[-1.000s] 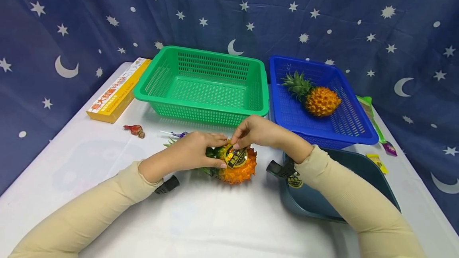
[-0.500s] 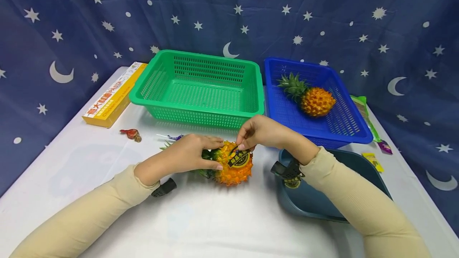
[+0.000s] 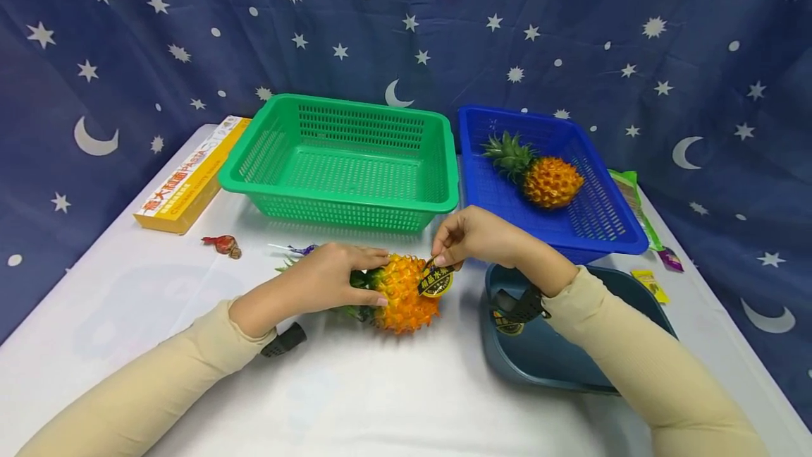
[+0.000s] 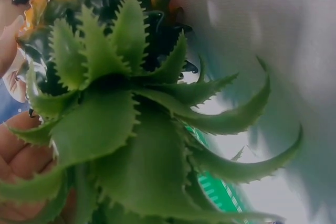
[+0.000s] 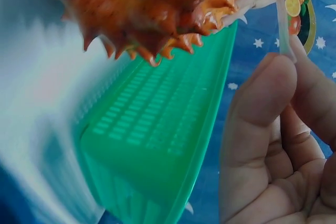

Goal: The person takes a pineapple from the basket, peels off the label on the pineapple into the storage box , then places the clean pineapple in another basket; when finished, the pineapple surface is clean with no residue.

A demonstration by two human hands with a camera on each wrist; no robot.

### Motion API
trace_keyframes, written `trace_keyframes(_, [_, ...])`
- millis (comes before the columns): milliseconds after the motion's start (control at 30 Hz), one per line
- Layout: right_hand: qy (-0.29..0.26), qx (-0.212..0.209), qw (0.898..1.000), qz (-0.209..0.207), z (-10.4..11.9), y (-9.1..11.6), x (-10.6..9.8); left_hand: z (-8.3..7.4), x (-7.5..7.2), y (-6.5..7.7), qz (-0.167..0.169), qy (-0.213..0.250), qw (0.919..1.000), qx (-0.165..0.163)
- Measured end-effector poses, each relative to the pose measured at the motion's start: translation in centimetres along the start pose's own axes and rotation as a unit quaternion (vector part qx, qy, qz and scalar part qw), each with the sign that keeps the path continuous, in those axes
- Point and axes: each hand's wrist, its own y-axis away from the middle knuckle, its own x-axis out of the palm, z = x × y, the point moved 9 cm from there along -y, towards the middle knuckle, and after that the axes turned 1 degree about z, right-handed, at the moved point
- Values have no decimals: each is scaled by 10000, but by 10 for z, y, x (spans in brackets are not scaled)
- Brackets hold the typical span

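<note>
In the head view an orange-yellow toy-like pineapple (image 3: 402, 309) lies on its side on the white table, its green crown (image 4: 121, 124) filling much of the left wrist view. My left hand (image 3: 326, 277) holds it near the crown, thumb on the front side and fingers over the far side. With thumb and fingertips my right hand (image 3: 472, 238) pinches the edge of a black and gold sticker (image 3: 436, 283), which overlaps the fruit's right end in the head view. From the right wrist, the fruit's spiky end shows beside the pinched sticker's clear edge and printed fruit.
A green basket (image 3: 342, 206) stands behind the hands. The blue basket (image 3: 488, 221) holds another pineapple (image 3: 552, 182). Under the right forearm is a dark teal bin (image 3: 571, 351) with a similar sticker (image 3: 507, 323) at its left wall. A pasta box (image 3: 193, 178), candies (image 3: 222, 245) and packets (image 3: 650, 285) lie around.
The right hand has drawn the sticker up and to the right, off the pineapple's surface. The left hand keeps its hold. The whole head view has shifted slightly.
</note>
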Motion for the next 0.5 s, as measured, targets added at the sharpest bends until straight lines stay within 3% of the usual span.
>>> trace_keyframes(500, [-62, 444, 9984, -334, -40, 41, -30, 0, 2, -1, -50, 34, 10000, -28])
